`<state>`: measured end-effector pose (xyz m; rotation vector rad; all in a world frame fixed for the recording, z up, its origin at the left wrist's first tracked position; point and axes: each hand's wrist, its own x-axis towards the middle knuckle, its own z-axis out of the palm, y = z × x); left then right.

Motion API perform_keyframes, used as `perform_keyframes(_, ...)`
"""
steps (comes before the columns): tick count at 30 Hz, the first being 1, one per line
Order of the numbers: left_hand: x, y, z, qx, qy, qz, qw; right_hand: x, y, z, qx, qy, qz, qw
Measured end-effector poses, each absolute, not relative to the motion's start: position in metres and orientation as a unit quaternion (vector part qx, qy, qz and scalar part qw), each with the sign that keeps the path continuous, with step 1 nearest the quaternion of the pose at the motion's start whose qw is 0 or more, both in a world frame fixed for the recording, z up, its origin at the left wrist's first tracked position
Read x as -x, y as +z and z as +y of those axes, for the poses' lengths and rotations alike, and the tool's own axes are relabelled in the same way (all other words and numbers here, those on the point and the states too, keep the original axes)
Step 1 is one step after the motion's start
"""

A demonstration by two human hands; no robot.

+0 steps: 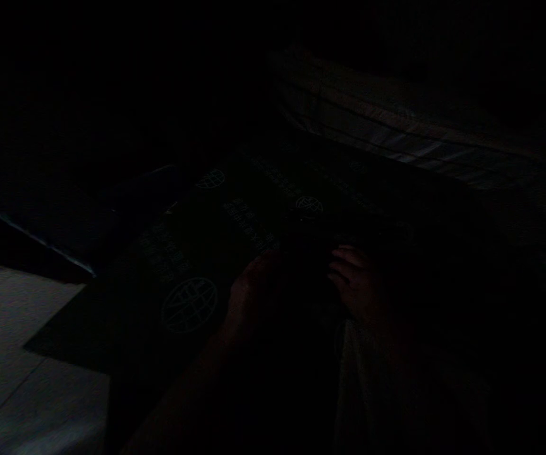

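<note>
The view is very dark. My left hand [253, 278] is near the middle, above a dark green sheet [140, 303] printed with pale globe marks and rows of characters. Its fingers fade into shadow, so their grip is hidden. To the right, my right hand [354, 278] has its fingers stretched leftward and slightly apart. A black shape [304, 253] lies between the two hands and covers part of the print. What it is, and whether either hand touches it, I cannot make out.
Pale floor tiles [7, 322] show at the lower left, beside the sheet's corner. Striped cloth [387, 136] runs along the far right side. A dark surface with a pale edge [40, 239] stands at the left. Light fabric [356, 379] hangs below my right hand.
</note>
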<state>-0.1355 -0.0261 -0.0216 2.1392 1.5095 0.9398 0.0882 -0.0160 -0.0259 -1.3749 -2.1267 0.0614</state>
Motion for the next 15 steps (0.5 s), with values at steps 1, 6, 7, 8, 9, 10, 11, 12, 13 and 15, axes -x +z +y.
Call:
perform_keyframes(1, 0.1352, -0.0224, -0.0258, -0.754, 0.335, 0.536, 0.179, -0.0881, -0.0249, -0.0161, 0.516, 0.024, -0.803, 0.296)
perform_keyframes(6, 0.1349, -0.0241, -0.0244, -0.763, 0.331, 0.533, 0.156, -0.0883, -0.0236, -0.0161, 0.516, 0.011, -0.807, 0.287)
perform_keyframes(7, 0.1350, -0.0237, -0.0244, -0.766, 0.327, 0.532, 0.149, -0.0884, -0.0239, -0.0159, 0.515, 0.010, -0.807, 0.288)
perform_keyframes(8, 0.1351, -0.0230, -0.0246, -0.769, 0.323, 0.532, 0.146, -0.0886, -0.0243, -0.0158, 0.513, 0.008, -0.808, 0.290)
perform_keyframes(9, 0.1351, -0.0222, -0.0250, -0.769, 0.323, 0.532, 0.144, -0.0887, -0.0246, -0.0157, 0.510, 0.008, -0.809, 0.291)
perform_keyframes(10, 0.1350, -0.0214, -0.0255, -0.769, 0.324, 0.531, 0.144, -0.0888, -0.0247, -0.0157, 0.508, 0.008, -0.810, 0.292)
perform_keyframes(11, 0.1348, -0.0207, -0.0259, -0.769, 0.327, 0.530, 0.143, -0.0889, -0.0248, -0.0157, 0.506, 0.008, -0.811, 0.293)
perform_keyframes(12, 0.1346, -0.0202, -0.0263, -0.770, 0.329, 0.528, 0.144, -0.0889, -0.0247, -0.0158, 0.506, 0.007, -0.811, 0.294)
perform_keyframes(13, 0.1344, -0.0200, -0.0265, -0.769, 0.331, 0.527, 0.145, -0.0889, -0.0246, -0.0159, 0.505, 0.006, -0.812, 0.292)
perform_keyframes(15, 0.1345, -0.0210, -0.0262, -0.766, 0.337, 0.526, 0.149, -0.0887, -0.0245, -0.0162, 0.506, 0.005, -0.813, 0.288)
